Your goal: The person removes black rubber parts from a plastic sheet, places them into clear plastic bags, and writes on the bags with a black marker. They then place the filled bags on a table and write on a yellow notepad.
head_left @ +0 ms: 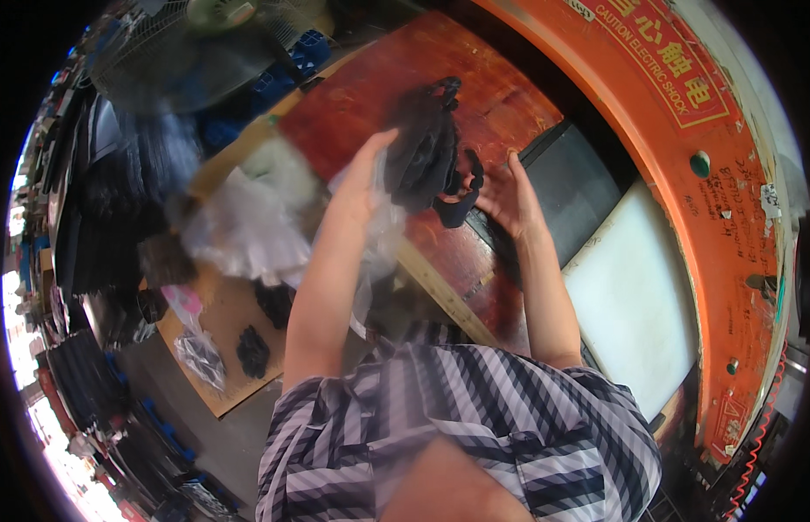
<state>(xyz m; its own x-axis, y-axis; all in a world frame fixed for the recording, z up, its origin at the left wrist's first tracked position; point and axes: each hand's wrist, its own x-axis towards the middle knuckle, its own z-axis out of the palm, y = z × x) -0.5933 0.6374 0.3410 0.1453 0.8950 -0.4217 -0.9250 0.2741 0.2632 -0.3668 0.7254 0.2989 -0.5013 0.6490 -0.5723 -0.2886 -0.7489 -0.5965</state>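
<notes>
A bundle of black, soft-looking strips [422,152] is held up over a red-brown board, blurred along its left side. My left hand [376,170] grips its left side with the thumb upward; most of the fingers are hidden behind it. Thin clear plastic [386,230] hangs by that hand. On the right of the bundle, a loose curved black piece [458,209] sticks out. My right hand [507,198] is spread beside it, thumb up and apart, with fingertips reaching to that piece; whether they touch it I cannot tell.
The red-brown board [501,83] lies ahead. To its right are a dark flat panel [572,196], a white slab [640,296] and an orange machine frame [731,200]. Whitish plastic bags [248,222] and a small black bundle [252,351] lie left, near a fan [183,52].
</notes>
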